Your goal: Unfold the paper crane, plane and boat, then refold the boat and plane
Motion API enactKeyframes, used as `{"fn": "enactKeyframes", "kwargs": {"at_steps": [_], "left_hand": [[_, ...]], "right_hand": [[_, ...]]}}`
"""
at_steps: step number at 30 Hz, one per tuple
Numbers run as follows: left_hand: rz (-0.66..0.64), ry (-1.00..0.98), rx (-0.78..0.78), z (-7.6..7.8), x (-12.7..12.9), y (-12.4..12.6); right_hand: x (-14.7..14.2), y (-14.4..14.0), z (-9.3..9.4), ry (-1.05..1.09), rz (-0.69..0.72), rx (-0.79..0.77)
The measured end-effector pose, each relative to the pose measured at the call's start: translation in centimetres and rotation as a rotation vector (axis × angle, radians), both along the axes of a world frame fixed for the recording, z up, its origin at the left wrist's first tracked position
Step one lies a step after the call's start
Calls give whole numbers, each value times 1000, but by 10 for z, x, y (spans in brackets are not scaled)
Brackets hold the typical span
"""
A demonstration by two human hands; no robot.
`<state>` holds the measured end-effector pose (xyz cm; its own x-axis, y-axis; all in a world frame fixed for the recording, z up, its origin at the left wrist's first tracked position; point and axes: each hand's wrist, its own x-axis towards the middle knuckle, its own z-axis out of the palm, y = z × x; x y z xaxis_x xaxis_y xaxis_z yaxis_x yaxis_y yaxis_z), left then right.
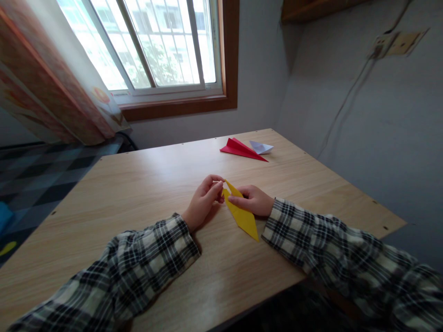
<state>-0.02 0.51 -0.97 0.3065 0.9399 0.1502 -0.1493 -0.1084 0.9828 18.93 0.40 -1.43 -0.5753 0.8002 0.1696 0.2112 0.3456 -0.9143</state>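
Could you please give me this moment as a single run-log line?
left hand: pinching top tip of yellow folded paper | right hand: pressing its middle | paper on wooden table | red paper plane, white folded paper behind

folded paper (242, 214): yellow | plane (242, 149): red | small paper (261, 147): white | sleeves (148, 263): black-white plaid

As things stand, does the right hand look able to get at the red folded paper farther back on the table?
Probably yes. The right hand rests on the yellow folded paper, and the bare table between it and the red folded paper holds nothing in the way. It would have to let go of the yellow piece first.
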Motion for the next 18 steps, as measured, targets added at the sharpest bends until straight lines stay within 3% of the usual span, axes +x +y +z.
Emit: {"fn": "enactKeyframes", "kwargs": {"at_steps": [8,18], "left_hand": [[-3,59,26,6,0,-4],[6,36,23,2,0,-2]], "right_hand": [[0,1,-1,9,29,-30],[0,0,-1,30,24,-48]]}}
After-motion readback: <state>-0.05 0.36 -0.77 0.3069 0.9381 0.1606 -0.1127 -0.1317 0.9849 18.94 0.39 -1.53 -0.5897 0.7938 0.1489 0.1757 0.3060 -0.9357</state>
